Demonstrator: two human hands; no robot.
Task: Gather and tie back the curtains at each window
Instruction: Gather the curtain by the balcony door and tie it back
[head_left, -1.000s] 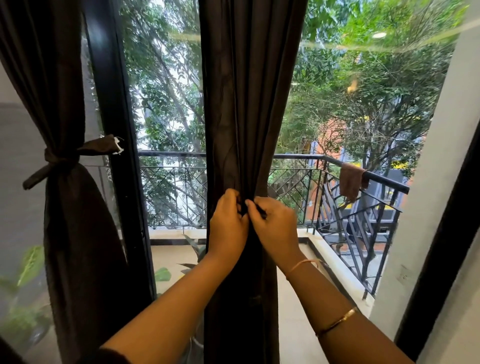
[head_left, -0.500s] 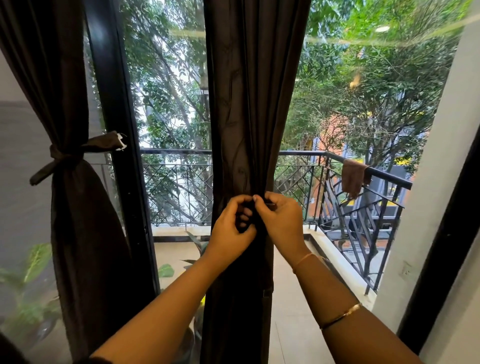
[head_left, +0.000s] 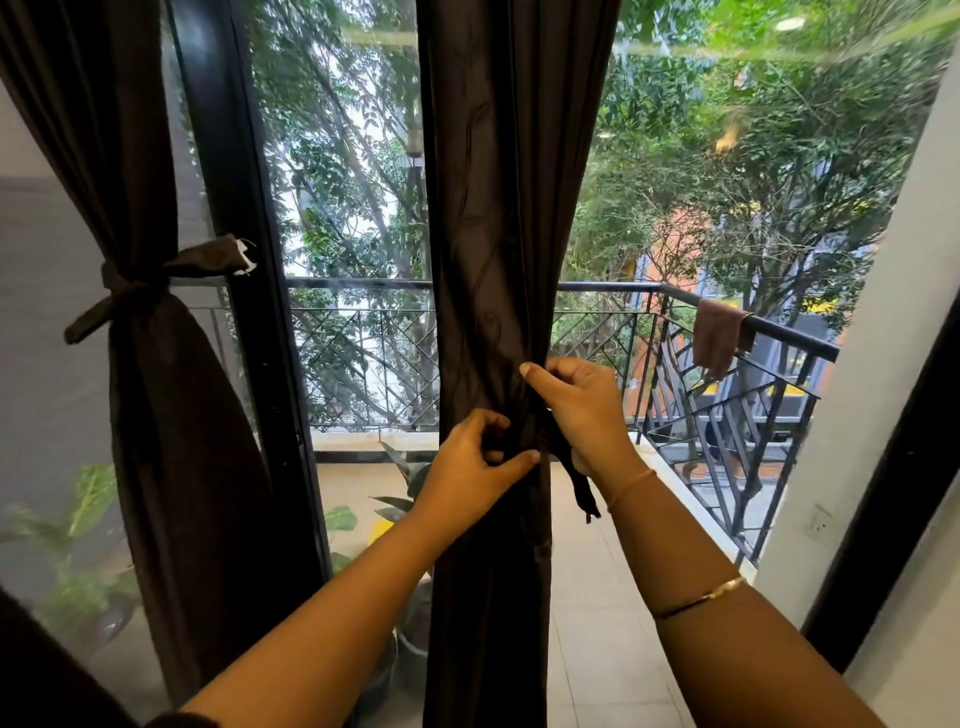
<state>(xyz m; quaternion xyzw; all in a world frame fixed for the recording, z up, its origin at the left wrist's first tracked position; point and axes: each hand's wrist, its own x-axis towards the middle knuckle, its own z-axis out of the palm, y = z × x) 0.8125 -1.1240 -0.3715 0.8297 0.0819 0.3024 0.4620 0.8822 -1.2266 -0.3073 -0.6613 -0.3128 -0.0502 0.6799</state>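
Well left of the hands hangs a tied curtain (head_left: 176, 426). The left hand (head_left: 470, 470) pinches the tie (head_left: 579, 483) against the middle curtain (head_left: 498, 208). Just right and higher, the right hand (head_left: 584, 410) grips the same tie, its loose end dangling below the wrist.

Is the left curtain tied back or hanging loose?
Tied back: a knotted tie cinches the left curtain at its waist, and the fabric flares out below.

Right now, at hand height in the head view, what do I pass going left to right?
Tied-back curtain, black door frame, left hand, right hand gripping the tie strap, brown cloth on the railing, white wall.
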